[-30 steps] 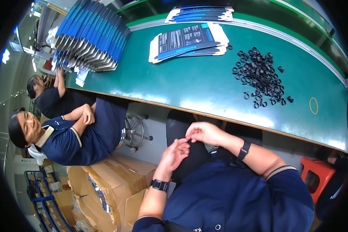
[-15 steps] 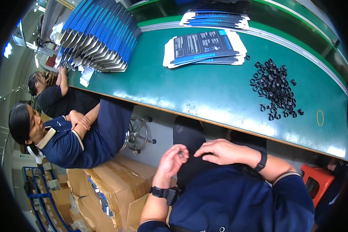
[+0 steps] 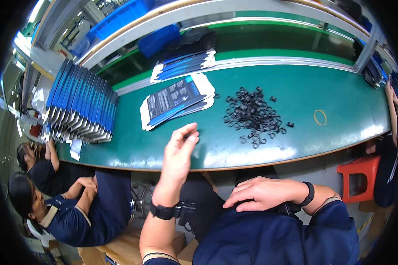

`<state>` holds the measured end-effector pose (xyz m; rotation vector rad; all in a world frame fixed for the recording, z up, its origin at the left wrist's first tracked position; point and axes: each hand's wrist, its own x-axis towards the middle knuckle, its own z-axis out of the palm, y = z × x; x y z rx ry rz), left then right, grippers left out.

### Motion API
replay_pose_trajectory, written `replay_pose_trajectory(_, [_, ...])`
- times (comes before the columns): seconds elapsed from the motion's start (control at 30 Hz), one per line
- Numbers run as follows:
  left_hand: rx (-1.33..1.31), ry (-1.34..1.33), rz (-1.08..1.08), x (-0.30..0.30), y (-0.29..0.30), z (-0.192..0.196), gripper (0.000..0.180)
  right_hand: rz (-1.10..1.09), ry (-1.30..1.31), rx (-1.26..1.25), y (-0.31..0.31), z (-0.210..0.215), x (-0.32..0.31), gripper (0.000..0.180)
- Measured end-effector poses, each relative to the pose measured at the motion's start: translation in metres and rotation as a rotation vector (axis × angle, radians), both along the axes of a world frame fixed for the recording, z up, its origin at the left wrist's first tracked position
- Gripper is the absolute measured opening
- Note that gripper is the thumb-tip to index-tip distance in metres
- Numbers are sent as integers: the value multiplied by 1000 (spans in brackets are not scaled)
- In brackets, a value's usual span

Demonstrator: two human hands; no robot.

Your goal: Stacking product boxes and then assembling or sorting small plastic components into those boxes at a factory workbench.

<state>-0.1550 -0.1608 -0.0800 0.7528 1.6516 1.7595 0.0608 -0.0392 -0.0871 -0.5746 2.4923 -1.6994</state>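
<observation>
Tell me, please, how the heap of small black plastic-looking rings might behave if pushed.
The small black plastic-looking rings would probably scatter, since several lie loose around the heap. Each looks thin-banded, so likely light; many overlap, so some may drag together.

Navy shirt (image 3: pixel 269 236), short sleeves (image 3: pixel 338 223), beige trim (image 3: pixel 330 201) at hems, black wrist strap (image 3: pixel 162 212) on left with boxy black module (image 3: pixel 187 210), plain black wristband (image 3: pixel 310 194) on right, dark trousers (image 3: pixel 199 201), left hand (image 3: pixel 177 152) and right hand (image 3: pixel 262 193) bare
</observation>
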Motion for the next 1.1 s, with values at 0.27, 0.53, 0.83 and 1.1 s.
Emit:
replay_pose_trajectory(0.27, [-395, 1105, -249, 46, 51, 13, 101, -307, 161, 341, 93, 64, 45, 37])
replay_pose_trajectory(0.53, [-512, 1232, -339, 51, 77, 10, 112, -566, -9, 959, 135, 50, 59, 99])
replay_pose_trajectory(0.83, [-383, 1307, -254, 49, 140, -30, 99, -522, 22, 1009, 160, -3, 41, 87])
replay_pose_trajectory(1.1, [-298, 1235, -302, 54, 174, -37, 97, -506, 36, 1051, 175, -15, 20, 86])
